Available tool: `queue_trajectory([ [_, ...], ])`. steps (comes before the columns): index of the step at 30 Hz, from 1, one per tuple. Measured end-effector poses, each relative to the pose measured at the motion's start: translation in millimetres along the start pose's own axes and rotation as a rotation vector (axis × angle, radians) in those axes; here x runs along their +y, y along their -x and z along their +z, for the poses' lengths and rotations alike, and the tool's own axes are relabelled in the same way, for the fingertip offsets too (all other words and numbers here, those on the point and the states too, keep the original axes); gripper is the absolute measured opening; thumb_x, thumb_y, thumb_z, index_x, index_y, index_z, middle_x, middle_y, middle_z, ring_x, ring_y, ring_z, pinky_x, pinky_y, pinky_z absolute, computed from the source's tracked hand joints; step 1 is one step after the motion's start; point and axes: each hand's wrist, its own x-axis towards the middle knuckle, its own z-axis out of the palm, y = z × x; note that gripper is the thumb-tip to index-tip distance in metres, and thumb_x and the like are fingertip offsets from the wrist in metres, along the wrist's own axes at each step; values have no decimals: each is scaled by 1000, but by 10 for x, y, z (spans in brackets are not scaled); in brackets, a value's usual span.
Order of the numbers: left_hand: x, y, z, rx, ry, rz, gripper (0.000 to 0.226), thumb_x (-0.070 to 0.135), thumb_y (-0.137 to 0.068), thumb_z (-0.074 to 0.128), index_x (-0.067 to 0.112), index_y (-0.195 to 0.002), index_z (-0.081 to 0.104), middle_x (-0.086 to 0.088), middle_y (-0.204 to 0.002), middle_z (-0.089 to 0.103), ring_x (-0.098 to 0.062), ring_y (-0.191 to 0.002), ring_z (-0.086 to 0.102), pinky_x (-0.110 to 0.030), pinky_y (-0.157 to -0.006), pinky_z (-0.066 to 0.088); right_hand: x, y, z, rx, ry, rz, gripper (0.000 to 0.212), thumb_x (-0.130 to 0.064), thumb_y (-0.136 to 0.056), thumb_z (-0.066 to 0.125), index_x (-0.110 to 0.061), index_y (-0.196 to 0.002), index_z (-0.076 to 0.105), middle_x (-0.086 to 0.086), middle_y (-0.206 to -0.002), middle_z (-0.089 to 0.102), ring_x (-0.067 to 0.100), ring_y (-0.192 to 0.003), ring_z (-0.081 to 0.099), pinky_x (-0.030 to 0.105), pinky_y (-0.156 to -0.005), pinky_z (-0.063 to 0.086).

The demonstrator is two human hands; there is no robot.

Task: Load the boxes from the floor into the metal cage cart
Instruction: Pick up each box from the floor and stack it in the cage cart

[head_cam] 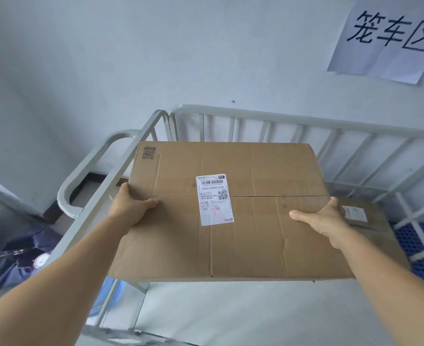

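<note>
- Left hand point(131, 204) grips the left edge of 1 large cardboard box point(231, 245), thumb lying on the top face and the fingers wrapped under, out of sight.
- Right hand point(322, 221) grips the box's right edge the same way, thumb stretched across the top.
- Held flat between the 2 hands, the box sits over the open top of the metal cage cart point(256, 118), its far edge just short of the cart's back rail.
- 1 white shipping label point(214, 199) is stuck across the box's centre seam; 1 printed code mark sits in the far left corner.
- 1 smaller box point(360, 213) lies lower inside the cart, just beyond the big box's right edge, with its own label.
- Blue plastic grid point(420, 245) shows through the cart's right side bars.
- Left of the cart, dark fabric point(18, 258) lies bundled on the floor.
- Behind the cart stands a pale wall with 1 paper sign point(390, 38) bearing 3 handwritten characters, upper right.
</note>
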Motion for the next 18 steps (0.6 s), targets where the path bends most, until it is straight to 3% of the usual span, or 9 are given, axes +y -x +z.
queue_trajectory([
  [9, -201, -919, 301, -139, -70, -29, 55, 24, -70, 85, 21, -107, 44, 3, -96, 57, -24, -96, 56, -36, -80, 47, 73, -230, 564, -13, -16, 185, 146, -67, -35, 85, -22, -152, 9, 9, -157, 23, 36, -140, 31, 56, -110, 33],
  [13, -292, -1193, 513, -173, -105, -72, 53, 23, -70, 85, 16, -104, 45, 7, -90, 57, -22, -92, 58, -36, -81, 49, 164, -507, 782, -40, -5, 224, 139, -59, -45, 89, -25, -152, 8, 10, -156, 25, 38, -139, 31, 57, -109, 34],
  [18, -410, -1622, 727, -193, -176, -129, 68, 35, -63, 86, 20, -119, 50, 1, -106, 63, -24, -95, 62, -41, -86, 53, 119, -951, 1061, -94, 14, 245, 130, -52, -55, 89, -21, -152, 8, 11, -155, 28, 39, -138, 33, 56, -109, 34],
])
